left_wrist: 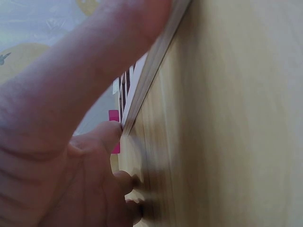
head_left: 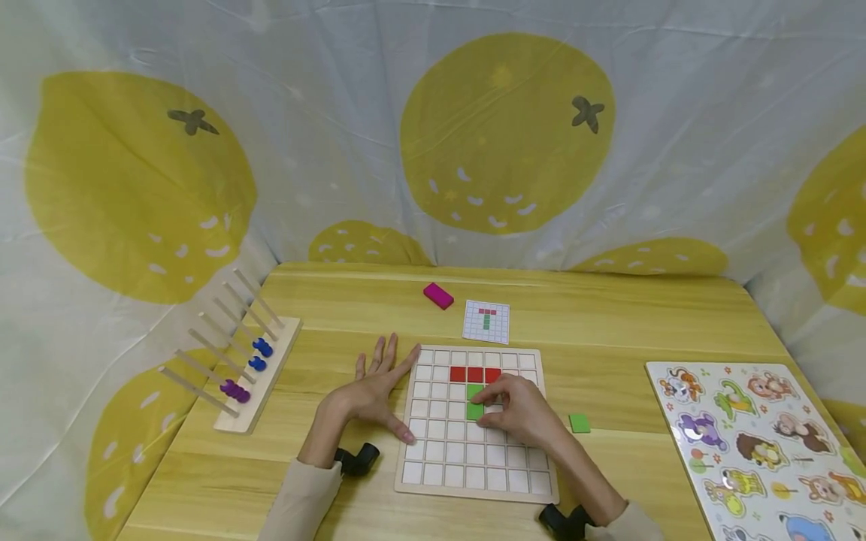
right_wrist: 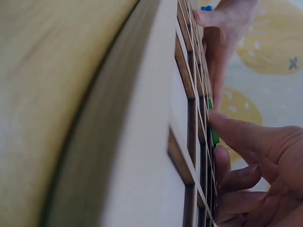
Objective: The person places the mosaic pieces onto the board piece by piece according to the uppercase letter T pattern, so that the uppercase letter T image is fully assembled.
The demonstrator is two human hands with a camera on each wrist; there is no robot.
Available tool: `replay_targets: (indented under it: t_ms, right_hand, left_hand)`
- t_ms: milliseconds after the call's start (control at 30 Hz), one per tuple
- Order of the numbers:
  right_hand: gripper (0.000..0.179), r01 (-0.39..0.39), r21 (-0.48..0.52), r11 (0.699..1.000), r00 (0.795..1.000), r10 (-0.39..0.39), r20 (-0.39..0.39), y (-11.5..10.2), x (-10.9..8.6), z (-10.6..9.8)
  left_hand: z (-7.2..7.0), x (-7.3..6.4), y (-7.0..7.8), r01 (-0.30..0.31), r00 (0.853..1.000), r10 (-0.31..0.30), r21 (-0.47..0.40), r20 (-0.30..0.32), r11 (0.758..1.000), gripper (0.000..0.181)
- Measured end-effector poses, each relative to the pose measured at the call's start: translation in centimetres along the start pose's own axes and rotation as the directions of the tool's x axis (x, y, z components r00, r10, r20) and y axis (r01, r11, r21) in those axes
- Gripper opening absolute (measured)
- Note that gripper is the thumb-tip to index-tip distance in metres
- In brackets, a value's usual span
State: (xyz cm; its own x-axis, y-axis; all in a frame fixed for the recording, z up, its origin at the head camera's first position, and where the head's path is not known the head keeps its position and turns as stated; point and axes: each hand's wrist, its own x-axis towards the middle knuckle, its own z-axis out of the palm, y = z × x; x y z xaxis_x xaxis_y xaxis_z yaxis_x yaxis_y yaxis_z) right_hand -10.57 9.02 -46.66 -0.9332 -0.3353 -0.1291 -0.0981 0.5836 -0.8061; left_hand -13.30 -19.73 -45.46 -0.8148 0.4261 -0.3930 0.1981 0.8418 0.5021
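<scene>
A wooden grid board (head_left: 455,472) with white square cells lies on the table. Three red tiles (head_left: 458,373) sit in a row in its upper part, with a green tile (head_left: 475,392) under the middle one. My right hand (head_left: 517,412) pinches another green tile (head_left: 475,412) between thumb and index finger, just below the first; in the right wrist view green (right_wrist: 215,136) shows by the thumb tip. With fingers spread, my left hand (head_left: 368,394) touches the board's left edge with thumb and index finger. A card (head_left: 501,330) printed with a red and green T lies behind the board.
A loose green tile (head_left: 579,423) lies right of the board. The magenta block (head_left: 438,295) is at the back. Left stands a peg rack (head_left: 271,383) with blue and purple beads; an animal puzzle board (head_left: 727,387) lies at the right. A lemon-print curtain (head_left: 338,150) encloses the table.
</scene>
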Motion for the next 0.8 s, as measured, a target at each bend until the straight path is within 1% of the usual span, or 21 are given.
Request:
replay_targets:
  t_ms: [200,333,467,567,633,800]
  right_hand:
    - [0.025,0.000,0.013,1.000,1.000,0.000,0.012,0.2,0.0,-0.1]
    - [0.027,0.041,0.010,0.999,0.998,-0.041,0.040,0.5,0.1,-0.3]
    - [0.027,0.094,0.018,0.995,0.991,-0.095,0.099,0.8,-0.1,-1.1]
    - [0.028,0.133,0.039,0.990,0.982,-0.137,0.128,1.3,-0.6,-2.5]
    - [0.032,0.149,0.044,0.988,0.980,-0.153,0.126,1.7,-1.0,-3.9]
    - [0.040,0.117,0.071,0.991,0.987,-0.124,0.100,2.9,-2.3,-8.1]
  left_hand:
    - [0.1,0.0,0.0,-0.006,1.000,0.006,0.001,-0.003,1.000,0.147]
    - [0.1,0.0,0.1,-0.008,1.000,0.008,0.002,-0.006,1.000,0.147]
    - [0.1,0.0,0.1,-0.002,1.000,0.002,0.009,-0.004,1.000,0.147]
    - [0.1,-0.1,0.1,-0.004,1.000,0.004,0.016,-0.003,1.000,0.147]
    - [0.0,-0.1,0.1,-0.006,1.000,0.006,0.016,-0.003,1.000,0.147]
    - [0.0,-0.3,0.2,-0.001,1.000,0.001,0.014,-0.002,1.000,0.147]
